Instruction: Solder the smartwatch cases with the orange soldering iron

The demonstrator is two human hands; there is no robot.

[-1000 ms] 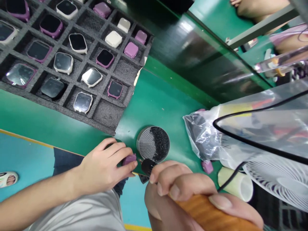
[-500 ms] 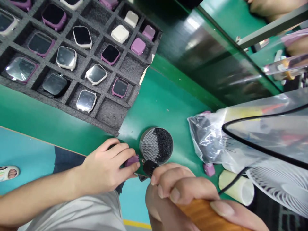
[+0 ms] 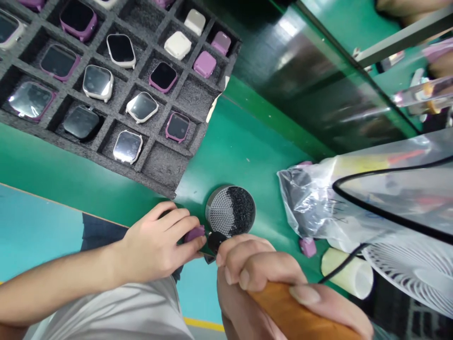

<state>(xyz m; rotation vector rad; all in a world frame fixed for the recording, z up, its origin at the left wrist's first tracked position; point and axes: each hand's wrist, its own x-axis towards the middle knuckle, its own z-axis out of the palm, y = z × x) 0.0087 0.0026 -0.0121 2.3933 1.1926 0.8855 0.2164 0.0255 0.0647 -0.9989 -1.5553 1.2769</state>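
Observation:
My left hand (image 3: 159, 248) rests at the near edge of the green bench (image 3: 240, 146), fingers pinched on a small purple watch case (image 3: 194, 233). My right hand (image 3: 262, 278) is wrapped round an orange-handled tool (image 3: 300, 316), whose black tip (image 3: 214, 241) sits right beside the purple case. Just beyond both hands stands a round metal dish (image 3: 230, 217) with a mesh insert and black specks. A dark foam tray (image 3: 163, 165) at upper left holds several watch cases, purple and white, in its cells.
A clear plastic bag (image 3: 318, 203) with a black cable (image 3: 389, 212) over it lies at right, above a white fan grille (image 3: 414, 274) and a pale tube (image 3: 348, 274). A loose purple case (image 3: 307, 246) lies near the bag. Another person's arm (image 3: 399, 4) shows at top right.
The view has shifted slightly. My right hand has edged left, bringing the tool tip closer against the purple case; my left hand keeps its pinch.

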